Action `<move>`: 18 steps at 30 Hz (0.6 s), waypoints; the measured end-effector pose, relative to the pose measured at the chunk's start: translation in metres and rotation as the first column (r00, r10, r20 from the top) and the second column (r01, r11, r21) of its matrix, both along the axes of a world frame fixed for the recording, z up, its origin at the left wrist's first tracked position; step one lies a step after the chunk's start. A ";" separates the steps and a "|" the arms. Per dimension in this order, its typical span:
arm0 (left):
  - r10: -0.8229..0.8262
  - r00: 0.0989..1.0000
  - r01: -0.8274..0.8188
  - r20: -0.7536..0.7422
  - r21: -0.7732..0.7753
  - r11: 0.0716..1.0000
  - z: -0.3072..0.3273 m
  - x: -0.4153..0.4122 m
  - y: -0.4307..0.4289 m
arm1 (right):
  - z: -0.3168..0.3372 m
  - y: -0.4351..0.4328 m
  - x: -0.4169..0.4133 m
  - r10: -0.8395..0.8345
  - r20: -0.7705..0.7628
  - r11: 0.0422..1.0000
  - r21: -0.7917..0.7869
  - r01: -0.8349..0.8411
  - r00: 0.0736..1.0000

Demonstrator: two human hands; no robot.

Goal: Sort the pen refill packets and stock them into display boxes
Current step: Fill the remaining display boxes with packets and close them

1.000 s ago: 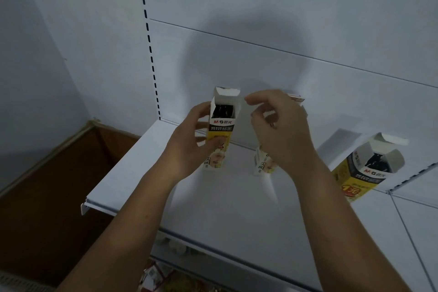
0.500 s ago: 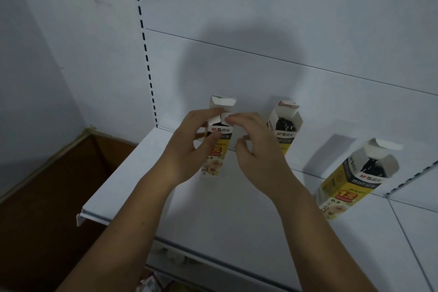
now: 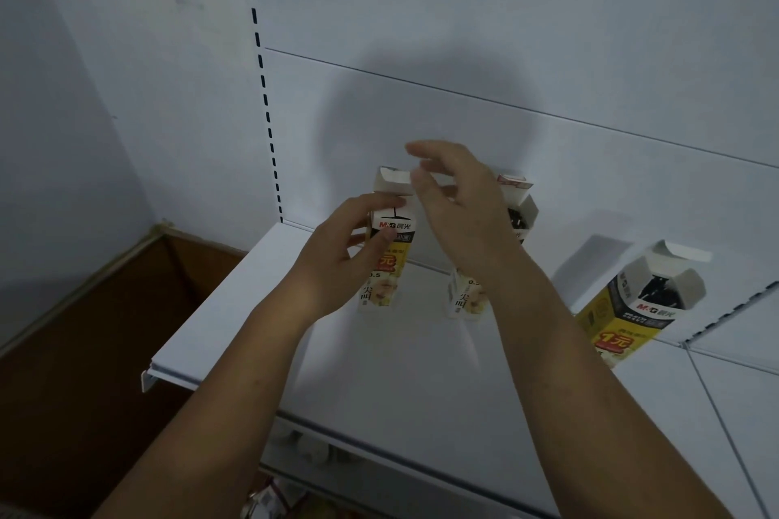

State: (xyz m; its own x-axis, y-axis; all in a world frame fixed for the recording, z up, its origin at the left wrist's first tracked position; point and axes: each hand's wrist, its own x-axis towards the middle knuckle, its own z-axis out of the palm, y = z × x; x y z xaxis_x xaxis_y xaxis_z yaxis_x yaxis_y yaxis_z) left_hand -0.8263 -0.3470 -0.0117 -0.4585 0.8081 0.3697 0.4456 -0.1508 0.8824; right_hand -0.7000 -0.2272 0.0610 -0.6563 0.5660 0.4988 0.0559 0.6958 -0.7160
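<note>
The left hand is wrapped round the middle of the left box, thumb on the front; this box stands up straight at the back of the white shelf, close to the wall; the right hand is up by the box's top flap with its fingers bent loosely and nothing in it; I cannot tell if a fingertip touches the flap; the two hands are close but not joined.

The middle box stands just beside it, partly hidden by the right wrist; the right box leans far off to the side, and dark refills peek out of its open front.

The job now looks like fixing the flap so the box shows nicely; to do it well, hold the box softly so the thin card does not bend; fold the flap straight back with two fingers; watch the right wrist, because it could knock the middle box over.
</note>
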 end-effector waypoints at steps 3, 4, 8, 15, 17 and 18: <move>0.003 1.000 -0.004 0.028 0.017 1.000 0.001 0.001 0.000 | -0.009 0.007 0.000 0.044 0.052 0.999 -0.002 -0.044 0.998; 0.006 0.999 -0.007 0.035 0.025 1.000 0.002 0.002 0.000 | -0.014 0.007 0.002 0.048 0.043 0.999 -0.008 -0.047 0.998; 0.042 0.997 -0.044 0.063 0.032 0.999 -0.001 0.002 0.001 | -0.029 0.003 0.007 0.059 -0.003 0.998 -0.026 -0.059 0.998; 0.101 0.984 -0.117 0.144 0.106 0.987 -0.002 0.006 0.000 | -0.036 -0.002 0.009 0.045 -0.016 0.999 -0.016 -0.045 0.999; 0.133 0.975 -0.160 0.177 0.149 0.976 -0.001 0.008 0.000 | -0.037 -0.002 0.009 0.042 -0.019 0.999 -0.021 -0.042 0.999; 0.142 0.969 -0.177 0.201 0.167 0.970 -0.001 0.009 0.000 | -0.037 -0.002 0.010 0.042 -0.023 0.999 -0.026 -0.043 0.999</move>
State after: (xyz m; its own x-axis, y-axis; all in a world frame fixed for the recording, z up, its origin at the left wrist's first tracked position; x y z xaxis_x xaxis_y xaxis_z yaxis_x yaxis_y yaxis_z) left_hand -0.8177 -0.3470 -0.0124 -0.6509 0.6458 0.3991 0.3071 -0.2568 0.9164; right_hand -0.6901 -0.2288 0.0241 -0.6691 0.5510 0.4987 0.0106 0.6781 -0.7349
